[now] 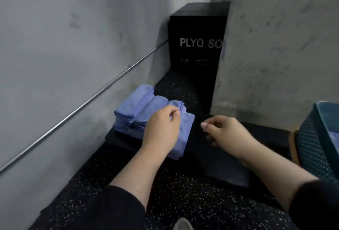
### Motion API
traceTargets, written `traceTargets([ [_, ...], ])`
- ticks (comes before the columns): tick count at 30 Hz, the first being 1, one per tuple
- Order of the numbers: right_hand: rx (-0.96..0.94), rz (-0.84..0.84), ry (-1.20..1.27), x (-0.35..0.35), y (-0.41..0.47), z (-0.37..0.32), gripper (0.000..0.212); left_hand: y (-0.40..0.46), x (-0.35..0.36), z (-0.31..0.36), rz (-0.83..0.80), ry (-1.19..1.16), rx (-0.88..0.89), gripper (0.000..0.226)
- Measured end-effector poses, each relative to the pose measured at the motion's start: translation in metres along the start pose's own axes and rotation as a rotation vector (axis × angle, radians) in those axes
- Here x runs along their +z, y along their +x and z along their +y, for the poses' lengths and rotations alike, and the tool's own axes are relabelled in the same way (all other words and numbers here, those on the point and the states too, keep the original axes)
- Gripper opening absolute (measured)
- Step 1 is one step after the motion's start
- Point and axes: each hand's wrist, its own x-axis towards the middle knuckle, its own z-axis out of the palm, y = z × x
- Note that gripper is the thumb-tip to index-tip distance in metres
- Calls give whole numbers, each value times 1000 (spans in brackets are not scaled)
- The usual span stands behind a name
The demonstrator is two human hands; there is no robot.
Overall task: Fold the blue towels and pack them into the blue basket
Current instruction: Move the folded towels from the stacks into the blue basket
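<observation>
Nearby: black box [197, 44] behind blue towels [139, 112] — blue basket [319, 138] far right

The towels [146, 116] are a soft periwinkle blue, plain. The basket [319, 138] at the right edge is teal-blue with what looks like a fine dotted weave, though blur makes that uncertain. The floor [183, 193] is black flecked with white. The box [198, 42] is black with white lettering. The walls [73, 46] are mottled grey. Both sleeves [117, 209] are black.
</observation>
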Motion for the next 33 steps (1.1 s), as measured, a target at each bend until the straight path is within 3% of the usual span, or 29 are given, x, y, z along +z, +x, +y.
traceTargets([
  [7,341,-72,364,83,45,14,19,19,10,-52,-127,321,49,28],
  [13,483,32,513,106,73,24,22,30,24,-60,-101,317,65,15],
  [18,551,8,621,103,74,22,19,31,26,-51,-128,380,68,41],
  [22,535,-19,654,100,70,23,17,30,29,-49,-125,283,38,33],
  [27,489,74,664,92,65,20,21,28,31,-48,-71,151,39,26],
  [30,415,145,679,81,56,19,21,30,33,-39,-20,-43,-4,13],
  [33,336,217,726,65,42,20,23,32,37,-26,-36,-213,-131,40],
])
